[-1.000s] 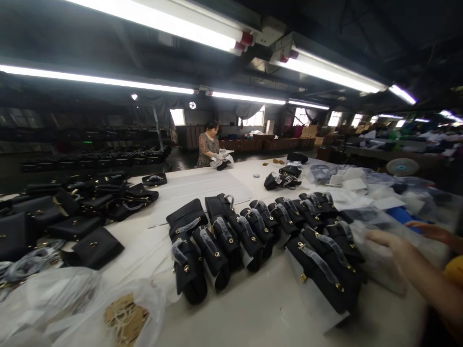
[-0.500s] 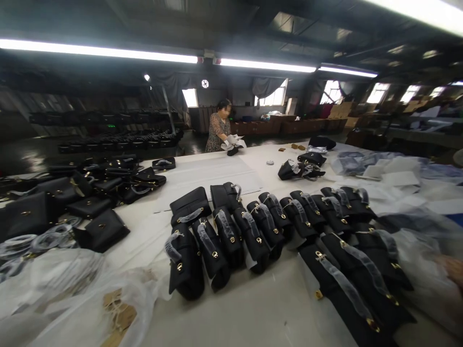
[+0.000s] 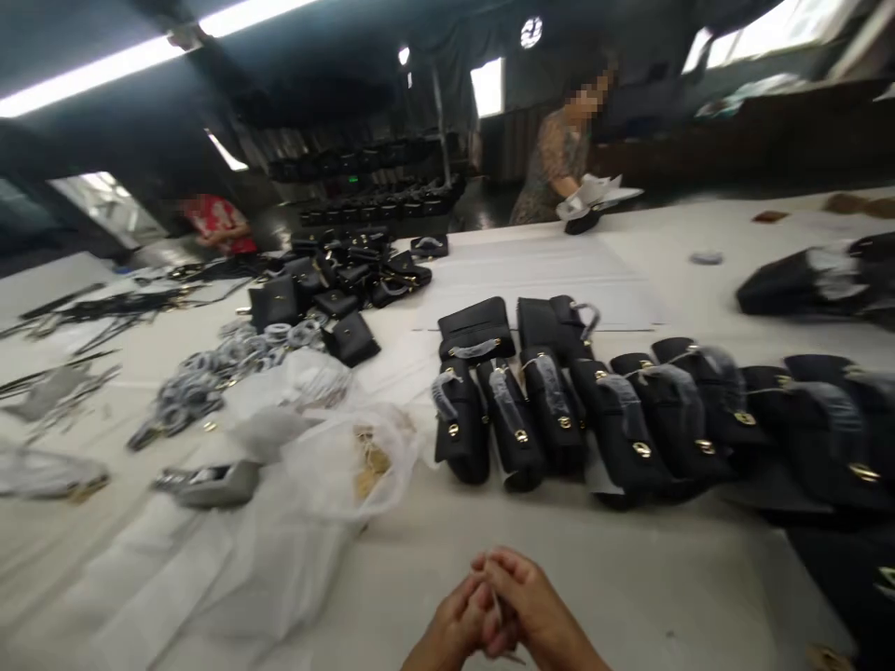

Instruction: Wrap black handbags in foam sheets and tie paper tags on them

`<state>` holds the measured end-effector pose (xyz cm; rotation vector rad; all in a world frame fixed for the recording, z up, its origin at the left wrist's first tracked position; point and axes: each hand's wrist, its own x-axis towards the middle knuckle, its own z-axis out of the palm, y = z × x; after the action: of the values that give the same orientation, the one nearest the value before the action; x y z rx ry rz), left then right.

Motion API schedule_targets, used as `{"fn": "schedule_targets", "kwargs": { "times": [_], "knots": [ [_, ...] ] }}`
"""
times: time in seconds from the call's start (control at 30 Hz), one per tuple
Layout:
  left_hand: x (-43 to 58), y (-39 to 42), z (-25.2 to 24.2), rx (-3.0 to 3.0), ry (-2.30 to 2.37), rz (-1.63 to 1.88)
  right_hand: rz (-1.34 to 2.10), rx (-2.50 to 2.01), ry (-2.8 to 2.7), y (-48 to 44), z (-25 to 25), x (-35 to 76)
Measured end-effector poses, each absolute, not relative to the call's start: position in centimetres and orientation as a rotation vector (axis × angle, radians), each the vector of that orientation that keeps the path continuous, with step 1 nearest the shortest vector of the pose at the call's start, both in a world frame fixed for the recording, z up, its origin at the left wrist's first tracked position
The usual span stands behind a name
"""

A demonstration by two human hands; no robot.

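Near the bottom middle of the head view, my left hand [image 3: 453, 623] and my right hand [image 3: 535, 604] meet, fingertips pressed together. Between them shows a thin pale strip [image 3: 498, 610], blurred and mostly covered by the fingers; I cannot tell its kind. Just beyond my hands stands a row of black handbags [image 3: 462, 447], their handles wrapped in clear plastic and fitted with gold-coloured rings. To the left, an open clear plastic bag [image 3: 402, 466] holds brown tags [image 3: 372, 471] with strings.
A grey tool or dispenser [image 3: 216, 483] lies left among white sheets [image 3: 160, 578]. Behind are wrapped ring-shaped coils [image 3: 202, 373] and a heap of black bags [image 3: 336, 303]. Across the table, one person [image 3: 559, 158] handles white paper; another in red [image 3: 220, 224] is far left.
The view has swung left and down. Both my hands have come into view together at the bottom middle; before, only a blurred hand showed at the right edge.
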<state>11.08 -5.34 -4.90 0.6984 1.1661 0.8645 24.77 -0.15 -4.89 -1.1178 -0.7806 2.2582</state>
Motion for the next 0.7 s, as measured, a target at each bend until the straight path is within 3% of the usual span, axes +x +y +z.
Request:
{"fn": "schedule_targets", "kwargs": {
  "times": [0.17,0.4,0.7],
  "knots": [
    [11.2,-4.6,-4.5,0.713,0.834,0.765,2.118,-1.254,-0.795,-0.7,-2.4,27.1],
    [7.7,-6.6,-3.5,0.718,1.048,0.731,1.839,-1.493,-0.89,-3.0,-0.6,26.0],
    [0.9,-9.1,-3.1,0.994,1.379,0.785,1.759,-1.662,-1.074,-5.8,-1.3,19.5]
  ]
}}
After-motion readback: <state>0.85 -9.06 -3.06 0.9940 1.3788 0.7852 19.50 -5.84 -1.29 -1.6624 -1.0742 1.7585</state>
